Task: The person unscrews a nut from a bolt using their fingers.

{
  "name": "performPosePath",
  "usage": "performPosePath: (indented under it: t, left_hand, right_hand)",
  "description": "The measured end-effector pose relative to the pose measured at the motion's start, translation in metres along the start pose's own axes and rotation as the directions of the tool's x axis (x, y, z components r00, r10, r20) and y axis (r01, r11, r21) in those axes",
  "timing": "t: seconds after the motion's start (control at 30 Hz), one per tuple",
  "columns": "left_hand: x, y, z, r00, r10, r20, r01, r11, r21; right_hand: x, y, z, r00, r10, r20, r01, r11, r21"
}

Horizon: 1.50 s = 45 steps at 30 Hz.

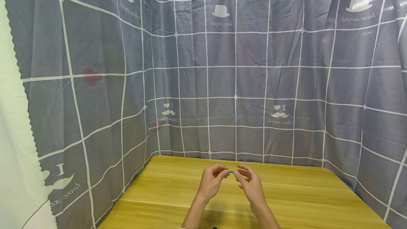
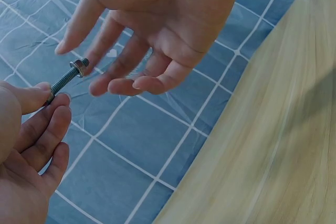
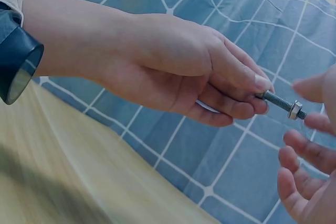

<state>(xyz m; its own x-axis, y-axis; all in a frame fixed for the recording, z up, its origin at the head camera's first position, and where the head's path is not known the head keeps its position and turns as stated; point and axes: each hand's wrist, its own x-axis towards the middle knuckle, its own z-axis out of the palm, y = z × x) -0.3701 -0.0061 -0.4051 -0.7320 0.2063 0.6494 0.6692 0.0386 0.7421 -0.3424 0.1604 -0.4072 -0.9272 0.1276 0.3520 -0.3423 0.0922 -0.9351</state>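
My left hand [image 1: 210,182] pinches one end of a metal bolt [image 2: 64,80] between thumb and fingertips. The bolt's threaded shaft sticks out toward the right hand, and its gripped end is hidden by the fingers. Near the free end a nut [image 3: 295,110] sits on the thread, with a short tip of thread beyond it. My right hand [image 1: 252,183] is held around that end, thumb and index finger spread apart. One of its fingertips is very close to the tip; whether it touches I cannot tell. Both hands are raised above the table.
A yellow wood-grain table [image 1: 152,190] lies beneath the hands. Grey curtains [image 1: 222,80] with white grid lines hang behind it and along its sides. At the far left hangs a pale cloth [image 1: 19,144] with a scalloped edge.
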Motion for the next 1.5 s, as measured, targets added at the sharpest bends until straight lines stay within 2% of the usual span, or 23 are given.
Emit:
performPosePath:
  t: [0.13,0.27,0.5,0.7,1.0,1.27,1.5]
  left_hand:
    - [0.002,-0.009,-0.002,1.0,0.005,0.004,-0.005,1.0,-0.028]
    - [0.002,-0.01,-0.003,1.0,0.016,0.006,-0.015,0.999,-0.041]
    - [0.003,-0.009,-0.004,1.0,0.024,0.01,-0.024,0.999,-0.032]
    - [0.003,-0.006,-0.006,1.0,-0.003,-0.009,0.002,0.999,-0.032]
    - [0.001,0.01,-0.003,1.0,0.013,-0.011,-0.013,1.0,0.004]
    - [0.001,-0.005,-0.004,1.0,-0.009,0.006,0.009,1.0,-0.021]
    - [0.001,-0.01,-0.004,1.0,-0.003,0.016,0.003,0.999,-0.041]
  right_hand:
    - [0.0,-0.001,0.0,1.0,0.012,-0.006,-0.012,1.0,-0.015]
    - [0.001,-0.001,0.0,1.0,0.001,-0.007,-0.002,1.0,-0.021]
    - [0.002,-0.002,0.0,0.999,0.039,-0.004,-0.039,0.999,-0.028]
    - [0.003,-0.002,0.001,1.0,-0.001,0.005,0.001,1.0,-0.023]
    - [0.001,-0.004,0.0,1.0,0.002,-0.012,-0.003,0.999,-0.035]
    - [0.001,-0.003,0.0,1.0,-0.029,0.001,0.029,1.0,-0.005]
    - [0.0,-0.002,-0.001,1.0,0.01,-0.015,-0.01,1.0,-0.017]
